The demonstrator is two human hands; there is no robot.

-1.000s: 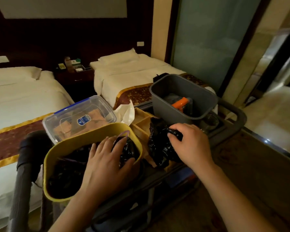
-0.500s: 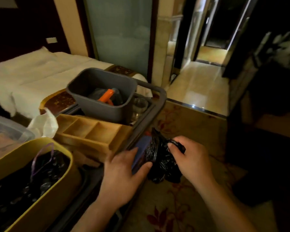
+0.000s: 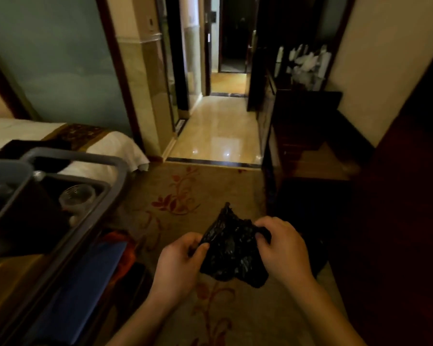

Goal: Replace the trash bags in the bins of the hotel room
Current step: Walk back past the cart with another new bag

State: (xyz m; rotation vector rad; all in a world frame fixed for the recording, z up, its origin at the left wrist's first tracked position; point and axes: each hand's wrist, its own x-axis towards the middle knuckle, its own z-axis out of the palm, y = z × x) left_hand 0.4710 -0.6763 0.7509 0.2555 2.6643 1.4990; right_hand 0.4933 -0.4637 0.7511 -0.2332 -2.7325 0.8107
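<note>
Both hands hold a crumpled black trash bag (image 3: 233,248) in the air over the patterned carpet (image 3: 175,196), just to the right of the housekeeping cart (image 3: 93,196). The left hand (image 3: 178,265) has its fingers clenched on the bag's left edge, and the right hand (image 3: 283,245) pinches the top right corner, so the glossy, wrinkled plastic bunches between them with one peak sticking up. On the cart, a grey plastic tub (image 3: 8,203) sits at the left, cut off by the picture's edge, with something orange inside that is too blurred to name; a clear round cup (image 3: 76,198) stands just beside it. Behind the cart lies a bed (image 3: 110,148) with white linen and a dark patterned runner. Past the carpet a shiny tiled floor (image 3: 218,133) leads into a dim hallway. To the right of the bag stands dark wooden furniture (image 3: 308,136), its lower part lost in shadow.
</note>
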